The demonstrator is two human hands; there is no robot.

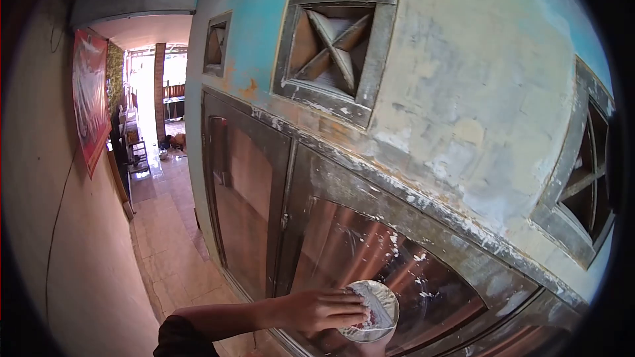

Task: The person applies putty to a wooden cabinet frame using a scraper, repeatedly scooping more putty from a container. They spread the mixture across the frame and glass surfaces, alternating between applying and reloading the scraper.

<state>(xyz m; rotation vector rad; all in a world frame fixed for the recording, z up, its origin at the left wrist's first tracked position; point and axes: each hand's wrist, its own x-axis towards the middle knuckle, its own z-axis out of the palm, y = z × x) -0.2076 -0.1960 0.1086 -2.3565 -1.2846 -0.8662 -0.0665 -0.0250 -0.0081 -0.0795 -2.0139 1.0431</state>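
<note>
A round, pale tub (395, 320) with whitish paste inside is at the bottom centre, in front of the window glass. My left hand (331, 309) reaches in from the left, its fingers pressed together over the tub's opening. A bit of red shows by the fingertips, but what they hold, if anything, is hidden. Under the tub is my right hand (376, 346), gripping it from below; most of that hand is cut off by the frame's bottom edge.
Close by stands a wall (463, 112) with patchy whitish filler and turquoise paint. Dark, flaking wooden frames surround the window glass (344, 238) and a vent (331, 49). A tiled passage (169, 231) runs along the left, past a red banner (90, 99).
</note>
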